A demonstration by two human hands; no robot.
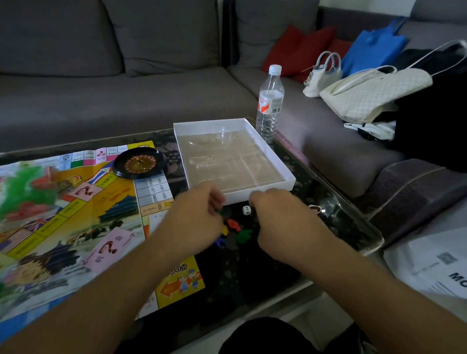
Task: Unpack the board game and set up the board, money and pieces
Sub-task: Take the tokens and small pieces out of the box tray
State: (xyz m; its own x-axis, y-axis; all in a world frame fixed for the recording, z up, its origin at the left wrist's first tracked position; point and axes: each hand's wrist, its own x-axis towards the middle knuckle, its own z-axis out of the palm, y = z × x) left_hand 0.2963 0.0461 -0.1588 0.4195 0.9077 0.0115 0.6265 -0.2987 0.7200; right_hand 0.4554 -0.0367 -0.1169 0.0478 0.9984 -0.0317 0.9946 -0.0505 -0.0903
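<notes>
board [68,224]: the game board was laid unfolded on the dark table [258,277], filling the 9 o'clock side.
wheel [139,162]: a small black roulette wheel was set on the board's far edge, toward 11 o'clock.
box [232,155]: the white box was seen at 12 o'clock with only a clear insert in view.
pieces [237,229]: small coloured pawns and a white die [246,210] were scattered between the hands, just below the box.
left hand [195,218]: fingers were curled over the pieces; a grip could not be told.
right hand [279,220]: fingers were curled downward; whether anything was held could not be told.
risk: a piece could be flicked off the table's near edge, it was judged, if swept carelessly.
bottle [269,100]: a water bottle at 1 o'clock could be toppled if the box were nudged.
</notes>
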